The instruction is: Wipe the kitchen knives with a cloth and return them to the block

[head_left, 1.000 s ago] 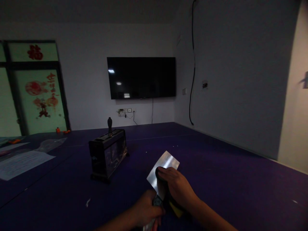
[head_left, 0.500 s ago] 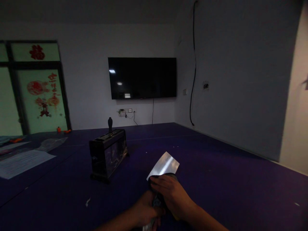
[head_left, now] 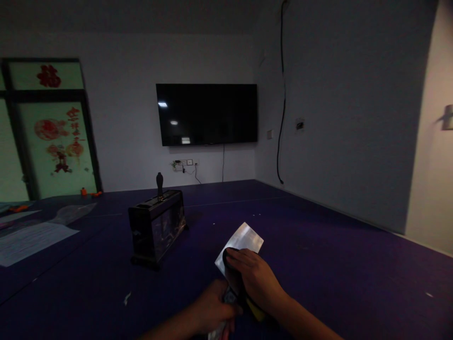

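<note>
The purple tabletop (head_left: 318, 264) extends beyond both my hands. Forward and left of them, well apart, stands a black box (head_left: 168, 231), a dark grip (head_left: 160, 183) upright at its top. The broad-bladed knife (head_left: 245, 237) is between my hands, blade forward; my left hand (head_left: 214, 309) is closed round its handle. My right hand (head_left: 256, 278), fingers together and slightly bent, has hold of a dark pad (head_left: 228, 258) against the blade. The pad has just shifted forward, baring the blade's near-left edge; I judge the rubbing in progress. White scrap (head_left: 127, 298): left of my left hand.
</note>
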Motion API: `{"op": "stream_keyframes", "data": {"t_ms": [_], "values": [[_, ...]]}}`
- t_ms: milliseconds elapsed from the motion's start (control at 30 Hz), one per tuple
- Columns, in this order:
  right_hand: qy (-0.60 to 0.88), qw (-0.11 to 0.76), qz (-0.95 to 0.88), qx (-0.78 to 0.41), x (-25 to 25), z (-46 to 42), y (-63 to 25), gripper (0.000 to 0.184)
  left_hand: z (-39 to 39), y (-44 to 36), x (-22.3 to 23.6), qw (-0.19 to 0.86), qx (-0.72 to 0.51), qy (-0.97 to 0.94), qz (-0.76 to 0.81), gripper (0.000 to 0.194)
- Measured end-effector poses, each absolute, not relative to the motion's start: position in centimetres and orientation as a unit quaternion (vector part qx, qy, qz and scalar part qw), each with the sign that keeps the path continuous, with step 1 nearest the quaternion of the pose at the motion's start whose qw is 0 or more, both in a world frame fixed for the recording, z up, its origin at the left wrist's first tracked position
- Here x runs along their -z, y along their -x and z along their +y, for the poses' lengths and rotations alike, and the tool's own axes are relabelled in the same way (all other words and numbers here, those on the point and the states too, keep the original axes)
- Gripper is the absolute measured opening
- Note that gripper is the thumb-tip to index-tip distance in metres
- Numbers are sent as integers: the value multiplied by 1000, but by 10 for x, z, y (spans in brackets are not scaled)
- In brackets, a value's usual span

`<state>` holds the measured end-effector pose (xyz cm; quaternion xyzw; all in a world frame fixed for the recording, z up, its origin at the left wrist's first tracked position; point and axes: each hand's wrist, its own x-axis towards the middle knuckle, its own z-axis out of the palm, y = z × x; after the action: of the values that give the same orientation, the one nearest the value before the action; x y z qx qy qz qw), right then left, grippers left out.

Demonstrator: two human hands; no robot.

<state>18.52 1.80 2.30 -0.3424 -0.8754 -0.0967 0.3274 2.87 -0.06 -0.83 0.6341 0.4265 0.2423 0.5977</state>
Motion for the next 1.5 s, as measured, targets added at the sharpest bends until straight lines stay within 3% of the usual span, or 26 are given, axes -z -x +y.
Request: {"op": "stream_keyframes", "data": {"t_ms": [333,633,800,1000,1300,1500], "values": [[273,251,-927,60,-31,2,-177,42,-1,-32,12,615,-291,-626,381,25],[363,284,-886,55,-24,7,-171,45,4,-31,18,614,-278,-619,404,27],[334,272,-901,42,-26,5,-171,43,1,-33,12,619,-271,-625,391,20],[283,251,-925,25,-32,2,-170,44,5,-34,18,621,-313,-608,384,28],[364,285,-886,40,-18,13,-173,45,0,-31,7,605,-281,-628,401,19],[329,284,-900,40,-22,12,-171,43,1,-32,8,612,-284,-635,377,18]]}}
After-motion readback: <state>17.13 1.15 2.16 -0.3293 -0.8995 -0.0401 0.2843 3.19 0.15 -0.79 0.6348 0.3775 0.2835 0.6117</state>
